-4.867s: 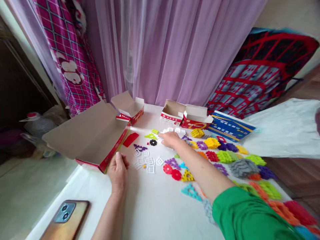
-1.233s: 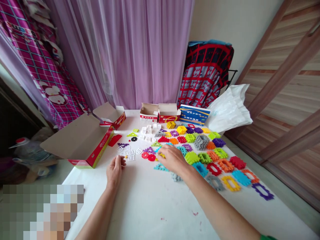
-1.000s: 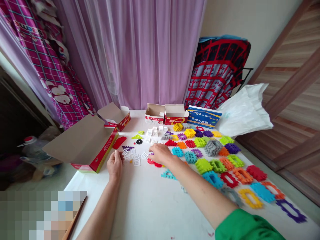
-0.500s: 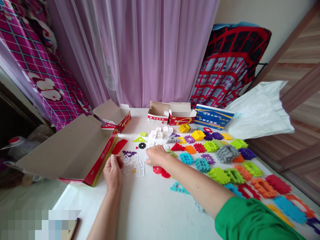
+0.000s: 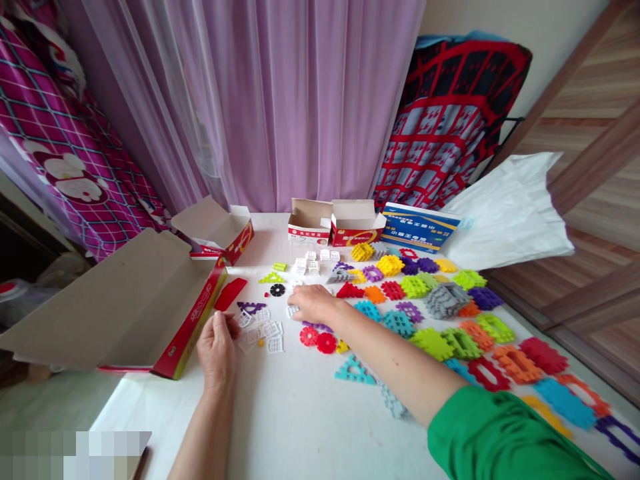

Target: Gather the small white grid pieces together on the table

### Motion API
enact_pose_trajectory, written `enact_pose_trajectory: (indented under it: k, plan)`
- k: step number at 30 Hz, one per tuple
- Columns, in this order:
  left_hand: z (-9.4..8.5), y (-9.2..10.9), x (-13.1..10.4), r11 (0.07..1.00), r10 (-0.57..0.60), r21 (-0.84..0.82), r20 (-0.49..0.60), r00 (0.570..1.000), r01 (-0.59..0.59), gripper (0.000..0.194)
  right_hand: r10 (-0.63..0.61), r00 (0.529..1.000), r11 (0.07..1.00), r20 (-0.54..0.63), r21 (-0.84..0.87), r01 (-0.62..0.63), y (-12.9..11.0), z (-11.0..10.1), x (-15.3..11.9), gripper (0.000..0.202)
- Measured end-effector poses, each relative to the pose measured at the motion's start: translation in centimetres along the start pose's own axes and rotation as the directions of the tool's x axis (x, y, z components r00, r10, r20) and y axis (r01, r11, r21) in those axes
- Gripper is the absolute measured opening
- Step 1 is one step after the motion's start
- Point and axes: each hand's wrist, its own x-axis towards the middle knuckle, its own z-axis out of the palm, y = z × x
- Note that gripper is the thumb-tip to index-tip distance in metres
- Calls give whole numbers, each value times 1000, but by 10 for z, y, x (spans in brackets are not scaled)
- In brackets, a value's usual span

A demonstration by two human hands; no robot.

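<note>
My right hand (image 5: 314, 304) reaches over the middle of the table, fingers bent down around a small white lattice window piece (image 5: 292, 311). Left of it lies a loose group of similar white window pieces (image 5: 270, 329), partly overlapping. My left hand (image 5: 218, 347) is closed beside that group, thumb on top; what its fingers hold, if anything, is hidden. Farther back stand small stacks of white window pieces (image 5: 313, 267). Near my hands are a black wheel (image 5: 277, 290), a purple triangle (image 5: 251, 307), a red flat piece (image 5: 232, 293) and two red round pieces (image 5: 327, 343).
Colourful interlocking plastic pieces (image 5: 435, 343) cover the right side of the table (image 5: 300, 427). A large open box (image 5: 125, 313) stands at the left, with smaller open boxes (image 5: 357, 230) along the back. A blue box (image 5: 420, 228) and white bag (image 5: 505, 213) are at the back right.
The view has shifted slightly. My right hand has moved a little back and now shows a white window piece at its fingertips. My left hand stays closed in about the same place.
</note>
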Motion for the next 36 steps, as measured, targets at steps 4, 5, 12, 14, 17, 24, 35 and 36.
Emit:
enact_pose_trajectory:
  k: [4,5,12,14,17,24,35,36]
  plan:
    - [0,2,-1,1000,4,12,-2,1000,-4,41,48,999,999,-3,7,-48,-4,2,1,31]
    - [0,2,-1,1000,-1,16,-5,1000,1,41,57,998,998,-2,8,-57,-3,2,0,31]
    - [-2,-1,-5,997,-36,64,-4,999,36,46,202,975,979,-89,38,-200,25,-7,5,35]
    - [-3,-2,-7,996,-50,74,-19,999,51,47,249,962,968,-113,41,-246,31,-11,15,36]
    - [-5,-3,-8,994,-74,74,-38,997,76,48,298,949,954,-101,41,-295,32,-13,29,34]
    - [-4,0,-9,998,-31,55,-15,999,32,47,283,956,959,-80,35,-281,27,-6,36,33]
    - [-1,-5,-4,998,-62,-8,-17,998,62,46,244,967,970,-67,13,-244,26,-3,39,30]
    - [-2,-5,-4,998,-62,-7,-15,998,61,46,248,966,969,-68,22,-247,25,-4,38,31]
